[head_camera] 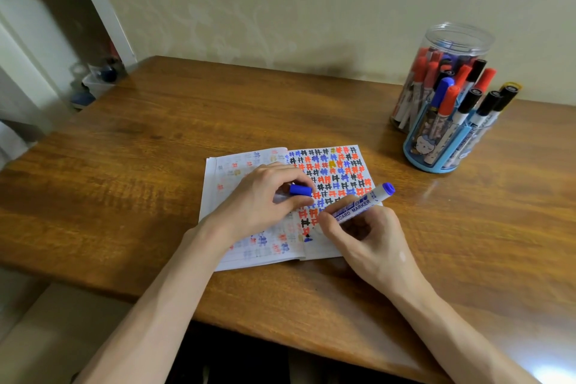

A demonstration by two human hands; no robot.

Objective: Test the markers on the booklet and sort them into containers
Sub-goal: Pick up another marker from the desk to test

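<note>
An open booklet (237, 165) lies on the wooden desk, its right page covered with red, blue and black test marks. My right hand (364, 234) grips a blue whiteboard marker (363, 204) with its tip down on the lower part of the right page. My left hand (258, 199) rests on the booklet and pinches the marker's blue cap (300, 190). At the back right stand a clear plastic jar (442, 50) full of markers and, in front of it, a blue pen holder (436, 162) with several markers.
The wooden desk (156, 134) runs to a front edge just under my forearms. A beige wall stands behind it. To the left is a white shelf unit (103, 9) with small items on its lower level.
</note>
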